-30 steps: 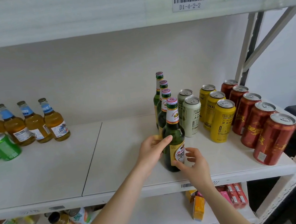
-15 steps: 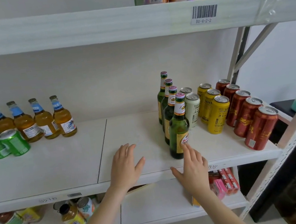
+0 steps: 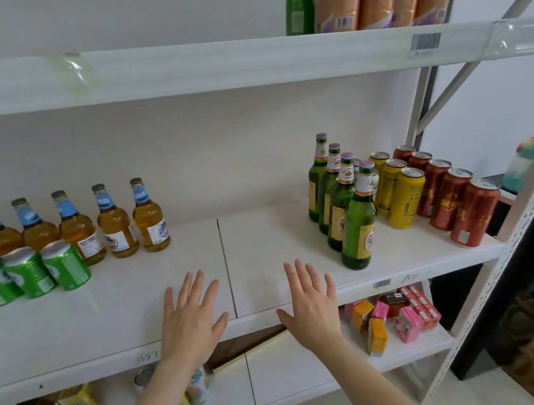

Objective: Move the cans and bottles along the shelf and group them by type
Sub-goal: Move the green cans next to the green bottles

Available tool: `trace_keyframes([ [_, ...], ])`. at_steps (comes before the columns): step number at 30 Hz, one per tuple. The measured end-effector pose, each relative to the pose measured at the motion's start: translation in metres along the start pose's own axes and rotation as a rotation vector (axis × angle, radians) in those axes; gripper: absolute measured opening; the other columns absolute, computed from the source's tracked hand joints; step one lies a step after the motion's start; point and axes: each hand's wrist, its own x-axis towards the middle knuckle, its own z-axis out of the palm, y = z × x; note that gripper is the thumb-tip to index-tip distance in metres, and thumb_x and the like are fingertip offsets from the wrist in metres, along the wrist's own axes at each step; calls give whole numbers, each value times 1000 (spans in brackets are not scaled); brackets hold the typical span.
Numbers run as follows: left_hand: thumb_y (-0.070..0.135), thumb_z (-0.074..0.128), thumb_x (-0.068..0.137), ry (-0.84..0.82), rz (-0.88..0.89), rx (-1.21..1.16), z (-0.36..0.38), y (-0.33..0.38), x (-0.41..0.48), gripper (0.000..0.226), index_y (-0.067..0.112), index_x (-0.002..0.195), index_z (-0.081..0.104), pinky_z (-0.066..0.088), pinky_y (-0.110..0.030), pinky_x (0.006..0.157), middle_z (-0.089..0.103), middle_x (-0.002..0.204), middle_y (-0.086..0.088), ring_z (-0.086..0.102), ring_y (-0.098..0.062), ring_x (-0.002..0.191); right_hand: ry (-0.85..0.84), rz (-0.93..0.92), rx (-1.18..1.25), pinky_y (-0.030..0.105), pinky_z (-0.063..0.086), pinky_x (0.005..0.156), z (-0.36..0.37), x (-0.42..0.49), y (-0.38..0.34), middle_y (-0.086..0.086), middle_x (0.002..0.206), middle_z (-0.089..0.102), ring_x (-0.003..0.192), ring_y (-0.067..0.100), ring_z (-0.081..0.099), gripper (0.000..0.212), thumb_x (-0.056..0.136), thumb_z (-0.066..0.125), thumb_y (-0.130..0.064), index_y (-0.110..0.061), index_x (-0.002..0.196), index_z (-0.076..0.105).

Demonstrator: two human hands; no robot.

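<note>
Cans and bottles stand in groups on the shelf [image 3: 264, 237], a long white board with a seam [image 3: 226, 267] down its middle. At the left, amber bottles [image 3: 112, 222] line the far side with green cans [image 3: 26, 273] just in front of them. At the right, green bottles [image 3: 319, 187] run in a file from far to near, with yellow cans [image 3: 403, 195] beside them and red cans [image 3: 436, 187] further right, close to the shelf's end. Pale cans [image 3: 374, 179] are mostly hidden behind the green bottles. The wide middle stretch lies bare.

Both hands hover there at the near edge: left hand [image 3: 190, 314] and right hand [image 3: 310, 303] each flat, fingers straight and spread, holding nothing; whether they touch the board cannot be told.

Sorting looks nearly done, with the hands apparently between moves. Any further slide is best made low on a bottle's body, since the tall green bottles would likely tip if pushed at the neck. The nearest green bottle [image 3: 357, 223] and nearest red can [image 3: 472, 216] stand close to the front lip [image 3: 424, 269], so pushes should go sideways or back.
</note>
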Motion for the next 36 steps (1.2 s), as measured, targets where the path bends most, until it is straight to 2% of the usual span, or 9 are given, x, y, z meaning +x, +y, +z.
trace_keyframes([
  [5,60,30,98,-30,-5,60,-3,-53,-15,68,29,156,15,3,-51,120,2,166,-5,-3,-26,152,-3,-5,-1,51,3,120,16,3,-61,5,165,3,152,27,2,87,94,50,-54,-23,156,-2],
  [9,53,58,90,9,-17,47,-6,-91,-25,65,21,146,47,25,-57,114,34,157,-11,28,-32,146,-20,-23,-7,51,2,120,33,16,-104,5,166,0,152,26,1,87,95,47,-55,-22,156,-5],
  [14,50,69,83,25,-24,68,5,-150,-17,65,19,138,56,32,-58,109,45,150,-13,39,-33,141,-20,-31,-22,50,0,120,56,45,-153,4,166,-1,152,24,0,85,95,42,-59,-22,156,-6],
  [16,50,65,86,20,-35,61,8,-175,-10,65,20,142,53,27,-58,112,41,153,-13,34,-32,144,7,-32,-23,50,1,120,65,57,-171,4,166,1,152,24,2,85,94,42,-60,-23,156,-4],
  [19,56,43,96,-1,-52,80,14,-212,-1,68,27,155,25,6,-54,119,13,164,-8,7,-27,152,14,-23,-27,50,-1,119,80,75,-198,3,166,2,152,23,2,86,94,42,-61,-23,156,-4],
  [20,56,40,96,2,-58,78,14,-224,0,68,27,155,22,3,-53,119,10,165,-7,5,-27,152,8,-19,-23,50,-3,119,84,79,-208,2,166,1,152,23,1,87,94,41,-62,-24,156,-5],
  [24,50,60,89,79,-47,78,7,-275,-1,66,20,146,45,22,-57,115,38,155,-13,30,-31,146,-11,-24,-15,50,-5,119,94,96,-254,2,166,0,152,23,-1,86,93,41,-62,-25,156,-5],
  [26,48,69,83,118,-48,81,4,-304,1,67,17,141,52,28,-59,111,45,150,-14,37,-32,142,-9,-25,-13,50,-6,118,98,103,-279,2,166,0,152,23,0,85,93,40,-63,-25,156,-4],
  [36,51,64,86,118,-14,91,0,-441,22,75,19,149,40,22,-58,114,35,157,-13,27,-32,147,44,49,41,51,3,119,121,142,-396,1,164,14,151,22,11,89,90,48,-64,-23,156,5],
])
